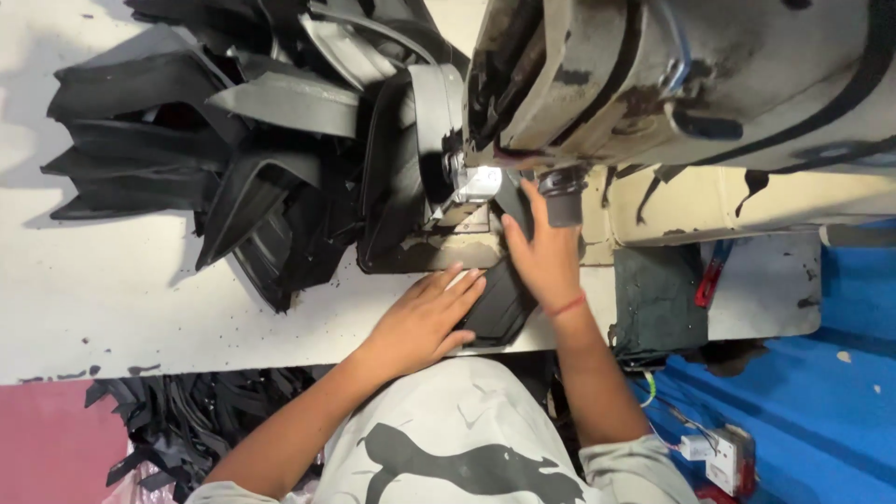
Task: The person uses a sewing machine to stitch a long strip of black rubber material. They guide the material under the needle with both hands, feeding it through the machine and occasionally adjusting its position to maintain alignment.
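Our shirt (467, 439) nearest, both hands feeding a black piece (499, 303) at the sewing machine (672, 75).

Left of the machine, our left hand (425, 322) presses it flat, fingers spread; right hand (546, 257) likewise guides it under the needle. We'd best feed steadily.

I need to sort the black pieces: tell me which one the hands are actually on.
The flat black piece at the table's near edge, under the sewing machine. Left hand and right hand press it; the other black pieces lie heaped, untouched, farther left.
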